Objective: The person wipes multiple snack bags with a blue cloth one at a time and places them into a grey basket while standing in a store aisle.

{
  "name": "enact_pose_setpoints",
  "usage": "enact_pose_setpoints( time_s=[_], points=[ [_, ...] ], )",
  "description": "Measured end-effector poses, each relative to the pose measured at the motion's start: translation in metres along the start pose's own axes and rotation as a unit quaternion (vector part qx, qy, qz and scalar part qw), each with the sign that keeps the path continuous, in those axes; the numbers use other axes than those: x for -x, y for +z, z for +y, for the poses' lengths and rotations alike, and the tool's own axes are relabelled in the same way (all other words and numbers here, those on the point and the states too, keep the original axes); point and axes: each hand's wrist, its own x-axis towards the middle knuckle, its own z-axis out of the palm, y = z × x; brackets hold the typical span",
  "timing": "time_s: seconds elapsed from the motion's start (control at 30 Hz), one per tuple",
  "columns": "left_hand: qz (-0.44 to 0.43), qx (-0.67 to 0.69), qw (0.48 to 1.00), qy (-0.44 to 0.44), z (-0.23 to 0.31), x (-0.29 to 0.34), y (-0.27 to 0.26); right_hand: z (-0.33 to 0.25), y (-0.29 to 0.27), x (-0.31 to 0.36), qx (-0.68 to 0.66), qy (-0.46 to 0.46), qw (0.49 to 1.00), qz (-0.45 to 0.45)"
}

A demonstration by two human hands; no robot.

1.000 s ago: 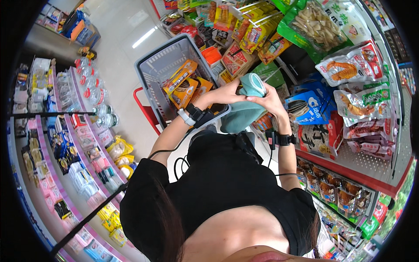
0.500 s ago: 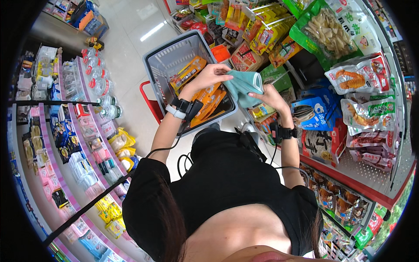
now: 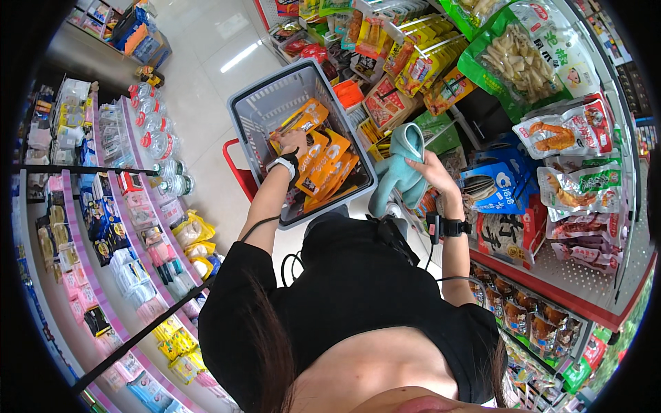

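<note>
My left hand (image 3: pixel 295 142) is down inside the grey shopping basket (image 3: pixel 237 103), its fingers closed on an orange snack packet (image 3: pixel 308 115) at the heap's upper left. More orange packets (image 3: pixel 322 165) lie beneath and beside it. To the basket's right, my right hand (image 3: pixel 432 172) pinches a soft teal cloth piece (image 3: pixel 399 168). Its round open end points up, and two limp parts hang below; whether it is a bag or a glove I cannot tell. Dark straps with small devices circle my wrists.
A red handle (image 3: pixel 237 168) sticks out at the basket's left. Hanging snack packs (image 3: pixel 423 65) and a shelf with blue bags (image 3: pixel 499 186) and sealed food pouches (image 3: pixel 568 131) stand at right. Shelves of small goods (image 3: pixel 131 268) and large water bottles (image 3: pixel 158 124) line the left side.
My left hand has let go of the teal cloth piece and moved down-left into the basket onto the packets. The cloth now hangs from my right hand alone, its open end turned upward.
</note>
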Motion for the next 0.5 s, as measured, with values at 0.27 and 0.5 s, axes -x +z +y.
enact_pose_setpoints(
  time_s=[0.27, 0.5],
  points=[
    [0.106, -0.047, 0.993, 0.008, -0.014, -0.003, 0.023, 0.001, 0.009, 0.008, -0.022, -0.013, 0.997, 0.075],
    [0.328, -0.127, 0.929, 0.115, -0.022, 0.032, -0.001, -0.008, 0.011, 0.009, -0.141, -0.028, 0.983, 0.117]
  ],
)
